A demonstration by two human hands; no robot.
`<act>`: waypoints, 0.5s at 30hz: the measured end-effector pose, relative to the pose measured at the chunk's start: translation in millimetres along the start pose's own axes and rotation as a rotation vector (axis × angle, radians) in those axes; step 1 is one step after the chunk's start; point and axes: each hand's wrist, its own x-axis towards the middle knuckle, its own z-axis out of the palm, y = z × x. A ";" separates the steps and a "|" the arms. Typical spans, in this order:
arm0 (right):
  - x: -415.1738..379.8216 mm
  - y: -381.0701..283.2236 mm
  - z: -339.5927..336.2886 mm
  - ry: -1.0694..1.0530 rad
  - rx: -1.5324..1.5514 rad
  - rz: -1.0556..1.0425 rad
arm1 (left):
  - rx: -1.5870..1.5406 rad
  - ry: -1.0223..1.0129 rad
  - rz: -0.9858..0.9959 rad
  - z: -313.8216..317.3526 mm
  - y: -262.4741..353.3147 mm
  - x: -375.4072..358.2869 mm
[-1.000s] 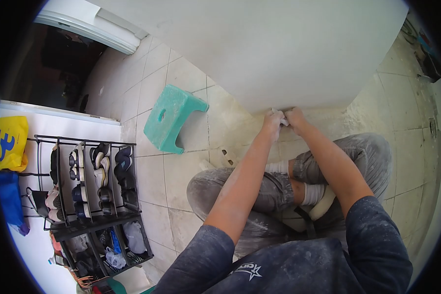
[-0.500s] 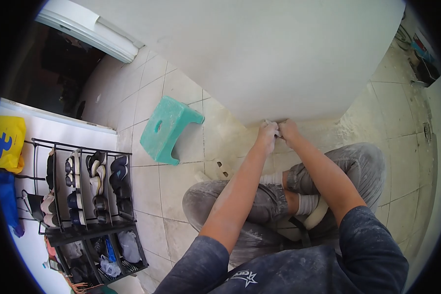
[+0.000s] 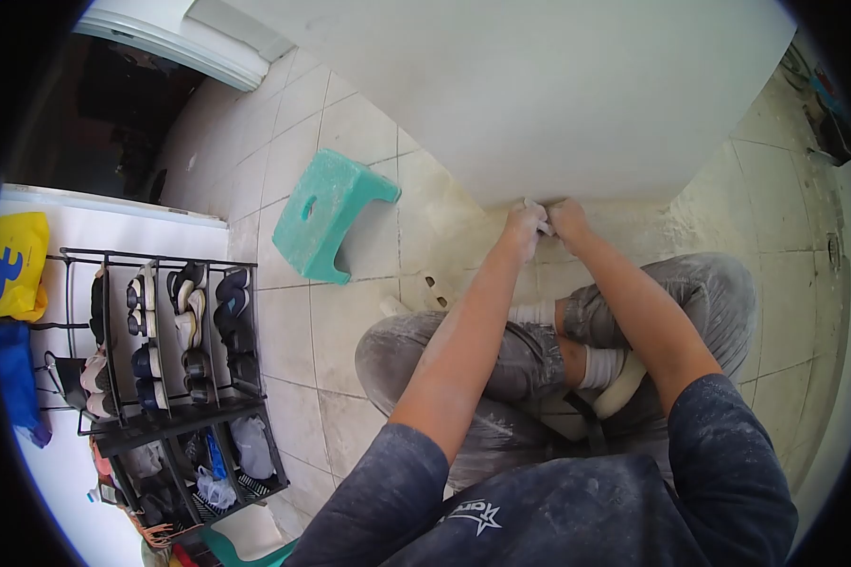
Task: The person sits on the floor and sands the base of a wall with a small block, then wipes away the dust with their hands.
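At the foot of the white wall [image 3: 586, 104], my left hand [image 3: 528, 227] and my right hand [image 3: 566, 223] are close together, their fingers curled in. Both are dusted with pale powder. They press against or lie right beside the wall's bottom edge, just above the tiled floor [image 3: 369, 321]. Whatever the fingers hold, if anything, is too small or hidden to make out. Below them are my crossed legs in dusty grey trousers [image 3: 416, 350].
A green plastic stool [image 3: 323, 213] stands on the tiles to the left. Further left is a black shoe rack [image 3: 165, 378] with shoes and bags, beside a yellow bag [image 3: 21, 265]. A dark doorway [image 3: 95, 123] opens at the upper left; pale powder lies along the wall's foot.
The view has tilted slightly, so the stool, wall edge and hands sit higher in it. Both hands stay together at the wall's base with little change in grip.
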 end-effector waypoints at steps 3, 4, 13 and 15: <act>-1.1 -1.3 8.5 0.145 0.212 0.003 | -0.045 0.007 -0.008 4.7 3.1 6.7; -1.4 -6.5 6.1 0.116 0.205 0.012 | -0.067 0.015 -0.006 5.1 3.1 8.0; -11.1 -14.6 -1.8 0.047 0.175 0.082 | -0.087 -0.054 -0.005 2.2 4.9 6.4; -10.3 -16.6 -0.3 0.066 0.196 0.065 | -0.081 -0.060 0.010 0.9 5.4 9.0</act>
